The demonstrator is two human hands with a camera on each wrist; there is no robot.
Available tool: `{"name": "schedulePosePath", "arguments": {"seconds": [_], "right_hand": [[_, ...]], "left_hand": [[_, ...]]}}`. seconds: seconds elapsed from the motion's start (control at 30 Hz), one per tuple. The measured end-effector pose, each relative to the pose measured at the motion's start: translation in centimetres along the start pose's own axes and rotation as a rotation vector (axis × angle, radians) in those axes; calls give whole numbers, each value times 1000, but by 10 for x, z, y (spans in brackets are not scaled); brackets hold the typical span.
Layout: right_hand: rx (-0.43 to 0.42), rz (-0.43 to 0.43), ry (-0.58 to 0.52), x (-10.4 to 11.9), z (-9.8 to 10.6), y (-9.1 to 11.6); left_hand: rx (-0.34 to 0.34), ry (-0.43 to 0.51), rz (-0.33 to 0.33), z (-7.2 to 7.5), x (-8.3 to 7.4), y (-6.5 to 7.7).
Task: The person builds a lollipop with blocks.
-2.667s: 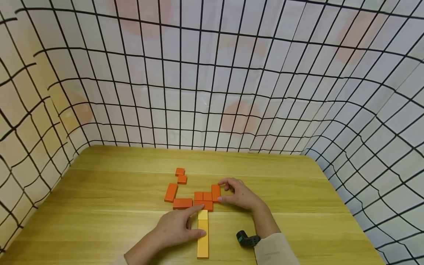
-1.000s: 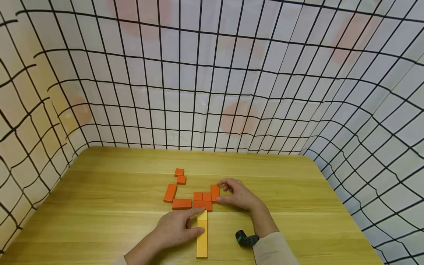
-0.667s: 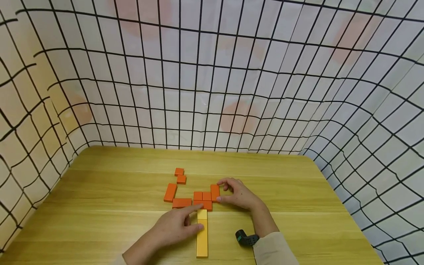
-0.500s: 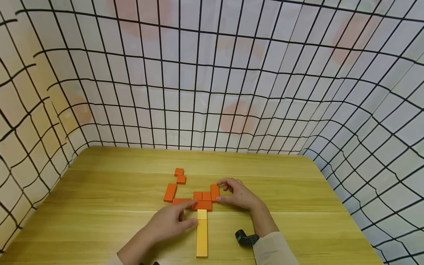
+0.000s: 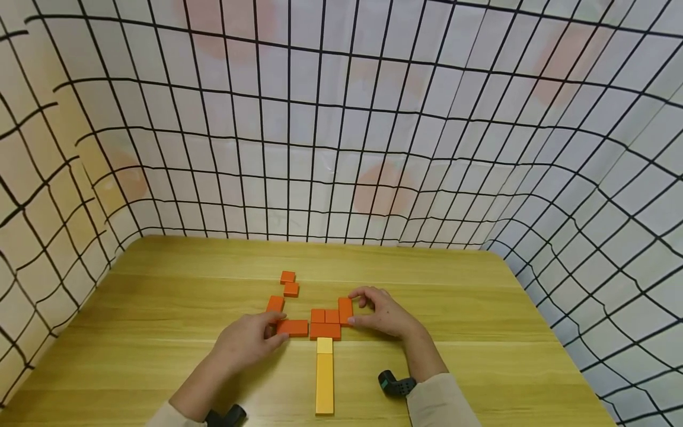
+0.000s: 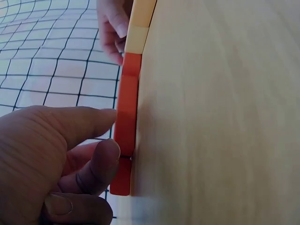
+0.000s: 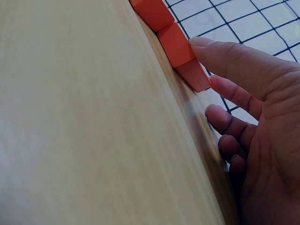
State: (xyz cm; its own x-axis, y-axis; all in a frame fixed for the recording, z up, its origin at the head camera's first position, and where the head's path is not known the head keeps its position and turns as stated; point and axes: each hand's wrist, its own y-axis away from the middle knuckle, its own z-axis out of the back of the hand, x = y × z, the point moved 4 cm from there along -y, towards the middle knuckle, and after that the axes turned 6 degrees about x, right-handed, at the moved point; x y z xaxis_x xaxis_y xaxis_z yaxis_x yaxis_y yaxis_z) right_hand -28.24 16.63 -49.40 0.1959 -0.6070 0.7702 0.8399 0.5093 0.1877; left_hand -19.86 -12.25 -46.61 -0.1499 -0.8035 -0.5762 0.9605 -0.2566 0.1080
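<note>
Flat orange blocks form a curved row in the head view. My left hand (image 5: 245, 341) straddles the left end of a sideways orange block (image 5: 293, 328), thumb on its near edge and index finger on its far edge. Those fingers partly cover an upright orange block (image 5: 275, 303) behind. At the row's right end, my right hand (image 5: 384, 311) pinches another upright orange block (image 5: 345, 311) between thumb and index finger; in the right wrist view the thumb tip (image 7: 201, 42) touches that block. Between the hands, two small orange squares (image 5: 324, 316) sit against a wider orange block (image 5: 325, 331).
A small pale-yellow block (image 5: 324, 345) and a long yellow block (image 5: 324, 384) run down from the middle. Two orange squares (image 5: 288, 277) lie farther back, corner to corner. The wooden table (image 5: 480, 356) meets a black-gridded white wall (image 5: 341, 148) behind and at both sides.
My left hand has moved left, off the yellow blocks and the wider middle orange block, to the sideways orange block. My right hand stays where it was.
</note>
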Motion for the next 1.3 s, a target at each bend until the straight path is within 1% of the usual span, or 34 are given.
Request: {"name": "schedulePosePath", "arguments": {"seconds": [0.17,0.43,0.67,0.83,0.93,1.07,1.3], "right_hand": [[4,8,-3,0,0,1],[2,4,-12,0,-1,1],[-3,-1,-16,-1,-1,0],[-6,1,-12,0,-1,0],[-6,3,-7,0,0,0],[-5,3,-8,1,0,0],[-2,5,-11,2,0,1]], "left_hand": [[-8,-30,14,1,3,0],[-9,-34,22,2,4,1],[-26,-55,33,4,5,0],[-13,-41,63,4,6,1],[-3,-22,69,5,6,1],[17,15,40,5,6,2],[60,58,-48,5,5,3]]}}
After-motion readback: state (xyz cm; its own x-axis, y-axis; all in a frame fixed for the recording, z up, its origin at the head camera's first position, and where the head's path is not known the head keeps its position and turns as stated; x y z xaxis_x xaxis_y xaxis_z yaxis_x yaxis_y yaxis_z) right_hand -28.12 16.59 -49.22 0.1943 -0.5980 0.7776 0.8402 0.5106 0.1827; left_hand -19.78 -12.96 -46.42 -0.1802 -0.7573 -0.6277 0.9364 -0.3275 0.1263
